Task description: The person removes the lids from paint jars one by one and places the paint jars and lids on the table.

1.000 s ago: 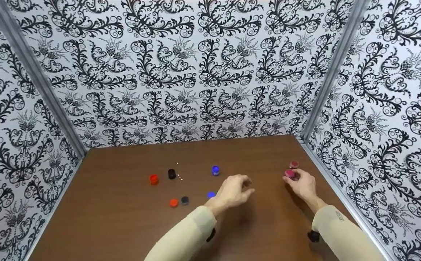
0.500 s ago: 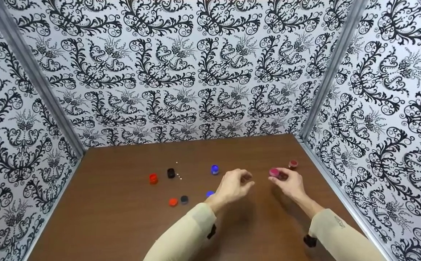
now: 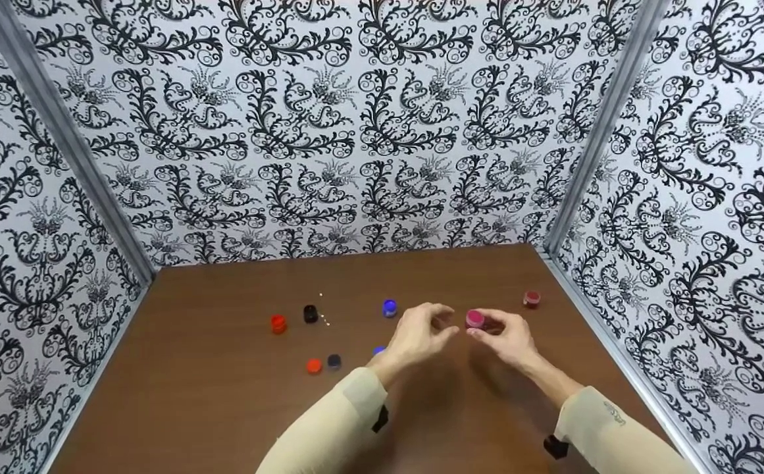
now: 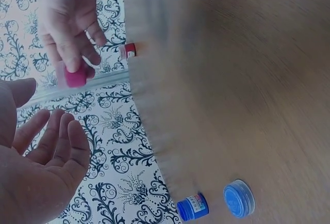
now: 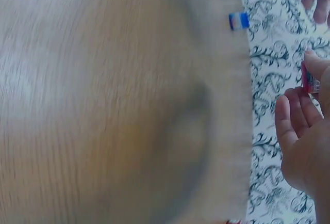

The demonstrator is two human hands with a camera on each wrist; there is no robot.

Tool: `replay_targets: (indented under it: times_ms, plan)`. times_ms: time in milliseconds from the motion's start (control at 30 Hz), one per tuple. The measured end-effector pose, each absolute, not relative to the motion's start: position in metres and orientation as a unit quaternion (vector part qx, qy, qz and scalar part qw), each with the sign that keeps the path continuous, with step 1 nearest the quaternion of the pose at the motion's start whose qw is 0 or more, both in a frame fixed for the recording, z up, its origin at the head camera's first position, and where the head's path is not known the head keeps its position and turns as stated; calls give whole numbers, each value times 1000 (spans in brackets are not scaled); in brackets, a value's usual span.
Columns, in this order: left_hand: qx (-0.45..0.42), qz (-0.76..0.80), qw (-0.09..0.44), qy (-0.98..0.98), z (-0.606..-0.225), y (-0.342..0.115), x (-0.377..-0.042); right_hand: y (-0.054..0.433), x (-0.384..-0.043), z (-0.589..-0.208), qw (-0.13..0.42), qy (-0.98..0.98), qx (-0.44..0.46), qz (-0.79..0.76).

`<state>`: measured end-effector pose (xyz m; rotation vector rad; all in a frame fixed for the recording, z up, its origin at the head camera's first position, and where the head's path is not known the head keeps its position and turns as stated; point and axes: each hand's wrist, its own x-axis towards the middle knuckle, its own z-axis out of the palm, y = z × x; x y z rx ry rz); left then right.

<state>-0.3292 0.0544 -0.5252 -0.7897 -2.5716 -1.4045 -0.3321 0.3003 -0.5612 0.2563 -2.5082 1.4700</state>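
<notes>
You're at a brown table (image 3: 191, 401) with white walls (image 3: 382, 141) covered in black curly shapes. Your right hand (image 3: 508, 337) pinches the little pink pot (image 3: 475, 320) by its sides, up above the table. Your left hand (image 3: 419, 334) is just beside it, fingers softly bent and thumb apart, with nothing in it. The orange pot (image 3: 278, 324), black pot (image 3: 310, 314) and blue pot (image 3: 389, 308) have their lids off; the orange lid (image 3: 314, 366), black lid (image 3: 334, 361) and blue lid (image 4: 237, 199) lie nearer you. So this step looks like getting the pink pot between both hands. Next, I think your left fingers need to grab it so you can twist its top. The dark red pot (image 3: 532, 299) sits alone at the right. The blue pot has a label, but its words are too small to read. Your right sleeve (image 3: 618, 424) has a mark I can't read either.
</notes>
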Motion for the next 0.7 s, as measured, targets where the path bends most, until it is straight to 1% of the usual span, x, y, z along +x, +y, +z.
replay_targets:
  times_ms: [267,400,533,700]
  plan:
    - [-259,-476,45,-839,-524,41,-325,284,-323,-551,83,-817,175,543]
    - [-273,-494,46,-824,-525,32,-320,277,-316,-547,84,-798,225,553]
    - [-287,-501,54,-814,-529,24,-316,272,-312,-548,88,-776,282,557]
    - [-290,-509,64,-808,-531,16,-312,265,-310,-550,68,-745,333,574]
